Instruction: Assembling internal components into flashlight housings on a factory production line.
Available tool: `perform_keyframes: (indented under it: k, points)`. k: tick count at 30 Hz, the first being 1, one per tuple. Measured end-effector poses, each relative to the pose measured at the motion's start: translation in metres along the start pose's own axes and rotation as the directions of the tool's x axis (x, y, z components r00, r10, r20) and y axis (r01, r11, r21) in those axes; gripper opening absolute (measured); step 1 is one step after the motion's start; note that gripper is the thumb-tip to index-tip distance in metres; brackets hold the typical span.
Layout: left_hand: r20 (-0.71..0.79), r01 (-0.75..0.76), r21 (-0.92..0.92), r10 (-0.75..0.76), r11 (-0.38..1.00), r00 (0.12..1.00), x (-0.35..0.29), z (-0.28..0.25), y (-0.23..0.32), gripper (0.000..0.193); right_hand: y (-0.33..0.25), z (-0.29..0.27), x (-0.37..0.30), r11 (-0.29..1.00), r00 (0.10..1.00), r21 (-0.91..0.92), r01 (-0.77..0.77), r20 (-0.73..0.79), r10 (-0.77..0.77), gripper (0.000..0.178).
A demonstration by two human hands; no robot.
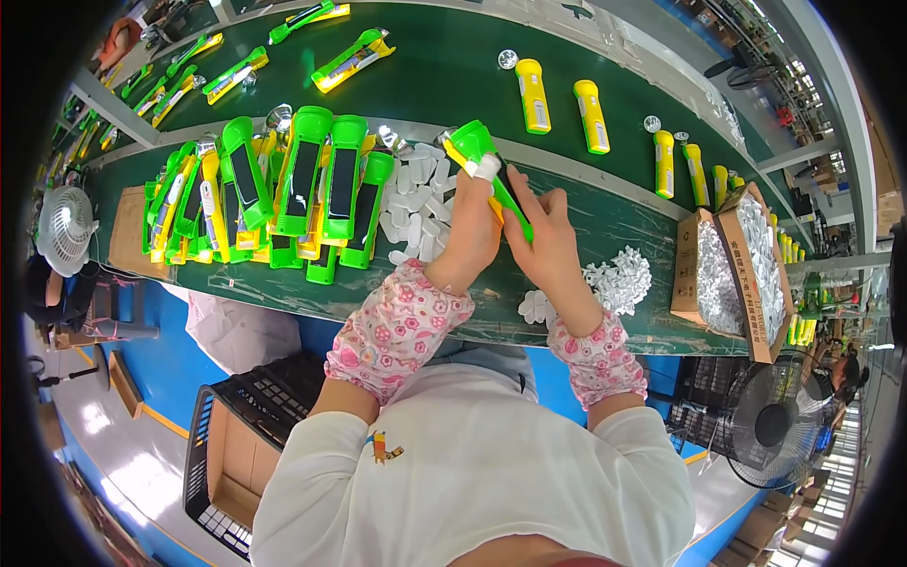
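Holding: your left hand (pixel 470 227) and right hand (pixel 546 241) are both closed on one green flashlight body (pixel 484 163), raised just above the table (pixel 605 227).
Left grip: fingers wrapped round the body near its wide head, pressing a small white part (pixel 487 168) against it.
Right grip: fingers clamped on the narrow tail end.
Beside the hands: loose white parts (pixel 416 203) lie heaped to your left; a smaller heap of white pieces (pixel 619 279) lies to your right.
Further left: a stack of green and yellow flashlight bodies (pixel 283 194) stands on the table.
Further right: an open cardboard box (pixel 746 283) holds silvery parts.
Beyond: yellow flashlights (pixel 534 94) lie spaced along the conveyor belt (pixel 444 71).
Progress: judged early-to-middle; the stack is large, so much appears left.
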State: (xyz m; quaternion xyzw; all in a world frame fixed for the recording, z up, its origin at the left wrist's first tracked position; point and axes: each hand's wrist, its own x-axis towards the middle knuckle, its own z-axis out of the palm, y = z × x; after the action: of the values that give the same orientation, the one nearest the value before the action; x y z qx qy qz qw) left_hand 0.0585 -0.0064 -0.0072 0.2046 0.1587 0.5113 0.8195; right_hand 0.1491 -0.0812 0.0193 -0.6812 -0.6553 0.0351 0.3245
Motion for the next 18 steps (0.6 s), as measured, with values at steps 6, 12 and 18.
perform_keyframes:
  k: [6, 12, 18]
  points:
    - [-0.017, 0.115, 0.174, -0.114, 0.978, 0.993, 0.014, -0.015, 0.041, 0.024, 0.002, 0.005, -0.011, 0.977, 0.983, -0.112, 0.181, 0.063, -0.175, 0.057]
    - [0.127, 0.067, 0.071, -0.076, 0.995, 0.989, 0.010, -0.018, 0.036, 0.031, 0.008, -0.001, -0.017, 0.901, 0.993, 0.419, 0.111, -0.012, -0.117, 0.057]
    - [-0.116, 0.337, 0.018, -0.333, 0.941, 0.936, -0.007, -0.029, 0.021, 0.035, 0.030, -0.034, -0.026, 0.800, 0.980, 0.600, -0.017, 0.170, -0.106, 0.054]
